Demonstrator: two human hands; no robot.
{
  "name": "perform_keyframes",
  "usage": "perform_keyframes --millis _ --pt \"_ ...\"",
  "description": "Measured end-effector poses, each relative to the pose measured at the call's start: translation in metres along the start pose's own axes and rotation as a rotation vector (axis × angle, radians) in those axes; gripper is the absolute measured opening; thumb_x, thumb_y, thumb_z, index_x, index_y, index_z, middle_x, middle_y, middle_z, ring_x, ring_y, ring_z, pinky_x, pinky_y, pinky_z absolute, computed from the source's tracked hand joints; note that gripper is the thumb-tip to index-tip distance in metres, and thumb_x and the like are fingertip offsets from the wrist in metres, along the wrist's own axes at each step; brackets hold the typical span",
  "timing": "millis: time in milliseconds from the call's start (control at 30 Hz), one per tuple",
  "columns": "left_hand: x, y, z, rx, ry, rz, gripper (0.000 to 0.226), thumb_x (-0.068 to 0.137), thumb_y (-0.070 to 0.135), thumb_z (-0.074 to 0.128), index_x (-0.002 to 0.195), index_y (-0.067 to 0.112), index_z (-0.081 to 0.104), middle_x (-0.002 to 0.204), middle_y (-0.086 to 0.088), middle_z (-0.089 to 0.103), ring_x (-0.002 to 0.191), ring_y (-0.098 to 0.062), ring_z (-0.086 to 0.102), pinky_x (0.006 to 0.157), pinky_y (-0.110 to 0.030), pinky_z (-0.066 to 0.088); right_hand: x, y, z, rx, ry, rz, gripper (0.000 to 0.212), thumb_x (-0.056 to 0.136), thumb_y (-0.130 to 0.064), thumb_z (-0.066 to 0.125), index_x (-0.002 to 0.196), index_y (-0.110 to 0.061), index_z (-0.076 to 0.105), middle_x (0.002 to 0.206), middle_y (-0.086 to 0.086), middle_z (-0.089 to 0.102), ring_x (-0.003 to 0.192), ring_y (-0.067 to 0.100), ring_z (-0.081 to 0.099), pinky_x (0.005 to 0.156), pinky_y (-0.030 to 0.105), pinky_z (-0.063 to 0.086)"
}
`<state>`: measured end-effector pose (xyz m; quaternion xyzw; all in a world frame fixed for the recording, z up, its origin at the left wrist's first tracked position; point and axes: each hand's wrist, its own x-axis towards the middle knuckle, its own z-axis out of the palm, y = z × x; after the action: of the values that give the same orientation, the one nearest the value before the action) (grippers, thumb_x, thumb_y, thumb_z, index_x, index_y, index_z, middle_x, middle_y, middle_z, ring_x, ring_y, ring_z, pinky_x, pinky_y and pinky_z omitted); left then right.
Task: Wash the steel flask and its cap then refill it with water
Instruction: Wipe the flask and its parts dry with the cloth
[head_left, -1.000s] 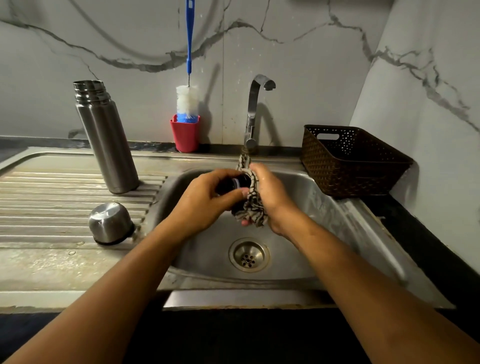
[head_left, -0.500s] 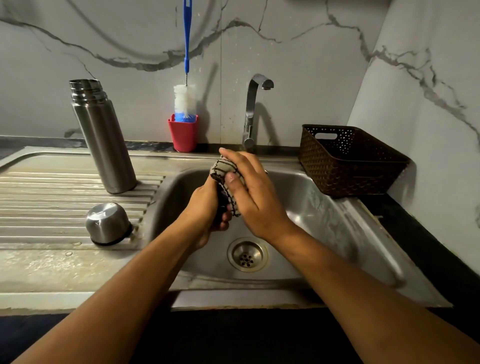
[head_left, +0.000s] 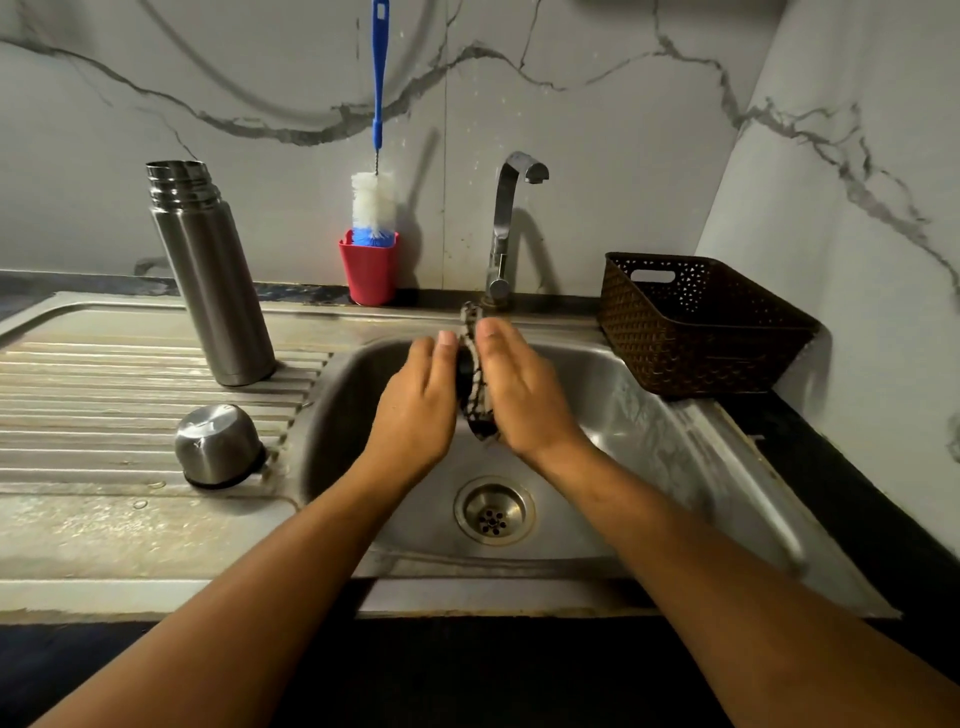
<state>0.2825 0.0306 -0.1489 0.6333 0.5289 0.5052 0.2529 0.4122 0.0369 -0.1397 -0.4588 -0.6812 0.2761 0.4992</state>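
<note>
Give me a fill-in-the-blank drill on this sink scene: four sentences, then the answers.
1. The brush stands in a ____ cup.
2. The basket sits to the ____ of the tap.
3. The flask stands ____ on the drainboard.
4. The left hand and right hand press a cloth between them above the ____.

Missing words: red; right; upright; sink.

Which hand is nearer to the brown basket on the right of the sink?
The right hand. It is over the sink, left of the brown basket with a gap; the left hand is farther left, beyond the cloth.
</note>
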Motion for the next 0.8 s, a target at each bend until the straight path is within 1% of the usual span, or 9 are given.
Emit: perform_keyframes --millis 67,167,233,300,433,500,600,700,800 --pt "0.000 0.004 0.001 -0.316 -0.067 -0.340 0.049 0.110 0.051 0.030 0.113 0.019 0.066 0.092 -0.002 0.072 0.082 -0.023 0.069 0.072 -0.042 0.057 -0.003 0.004 0.000 -0.135 -0.078 -0.285 0.037 0.109 -0.042 0.040 0.141 -0.028 0.055 0.130 -0.005 0.059 0.116 0.009 0.061 0.098 0.040 0.054" --pt "-0.005 0.008 -0.005 -0.484 -0.229 -0.562 0.045 0.109 0.040 0.030 0.080 0.017 0.056 0.060 -0.001 0.049 0.048 -0.013 0.039 0.045 -0.025 0.028 -0.003 0.008 -0.001 -0.218 -0.189 -0.398 0.045 0.107 -0.037 0.045 0.151 -0.029 0.047 0.140 -0.006 0.046 0.126 0.011 0.052 0.102 0.036 0.051" --pt "-0.002 0.003 -0.006 -0.344 -0.143 -0.384 0.041 0.111 0.032 0.031 0.087 0.015 0.060 0.068 -0.003 0.055 0.054 -0.014 0.045 0.046 -0.026 0.034 -0.003 0.005 0.004 -0.143 -0.144 -0.371 0.040 0.108 -0.035 0.044 0.147 -0.026 0.052 0.137 -0.005 0.051 0.125 0.009 0.054 0.103 0.031 0.050" --pt "0.002 -0.003 -0.009 -0.037 -0.041 -0.055 0.039 0.111 0.039 0.031 0.105 0.017 0.062 0.088 0.001 0.067 0.076 -0.016 0.063 0.065 -0.031 0.052 -0.001 -0.001 0.009 -0.032 -0.018 -0.210 0.034 0.110 -0.037 0.040 0.133 -0.024 0.061 0.125 -0.003 0.064 0.116 0.009 0.061 0.094 0.026 0.051" --pt "-0.003 -0.006 -0.004 0.342 -0.090 0.238 0.027 0.109 0.048 0.035 0.113 0.024 0.047 0.084 0.004 0.068 0.077 -0.015 0.068 0.067 -0.043 0.053 0.004 -0.006 -0.001 0.306 -0.034 0.454 0.052 0.108 -0.057 0.034 0.120 -0.021 0.070 0.102 0.011 0.076 0.085 0.029 0.075 0.053 0.030 0.054" --pt "-0.001 -0.007 0.000 0.271 -0.085 0.146 0.032 0.110 0.049 0.031 0.120 0.024 0.050 0.094 0.006 0.068 0.088 -0.014 0.067 0.074 -0.039 0.050 0.003 -0.002 -0.002 0.187 0.016 0.268 0.044 0.109 -0.050 0.037 0.121 -0.020 0.068 0.105 0.006 0.075 0.093 0.020 0.073 0.067 0.032 0.056" --pt "0.002 0.001 0.005 -0.197 -0.039 -0.101 0.043 0.113 0.044 0.028 0.120 0.022 0.065 0.111 -0.002 0.073 0.104 -0.014 0.067 0.089 -0.035 0.053 -0.001 0.004 -0.001 -0.076 -0.010 -0.244 0.035 0.109 -0.037 0.044 0.139 -0.023 0.056 0.130 -0.003 0.062 0.117 0.006 0.060 0.098 0.028 0.050" --pt "0.000 0.008 0.002 -0.567 -0.018 -0.477 0.048 0.111 0.043 0.033 0.086 0.027 0.070 0.071 -0.002 0.069 0.074 -0.020 0.062 0.066 -0.035 0.049 -0.002 0.006 0.000 -0.219 -0.137 -0.426 0.045 0.108 -0.030 0.047 0.153 -0.024 0.045 0.143 -0.004 0.048 0.126 0.009 0.053 0.103 0.030 0.048" --pt "0.000 0.002 -0.003 -0.237 -0.019 -0.228 0.039 0.111 0.033 0.033 0.096 0.021 0.067 0.084 -0.005 0.067 0.073 -0.023 0.060 0.062 -0.034 0.045 -0.002 0.003 0.006 -0.183 -0.094 -0.345 0.040 0.108 -0.034 0.043 0.147 -0.026 0.051 0.138 -0.004 0.057 0.121 0.008 0.058 0.101 0.031 0.051"
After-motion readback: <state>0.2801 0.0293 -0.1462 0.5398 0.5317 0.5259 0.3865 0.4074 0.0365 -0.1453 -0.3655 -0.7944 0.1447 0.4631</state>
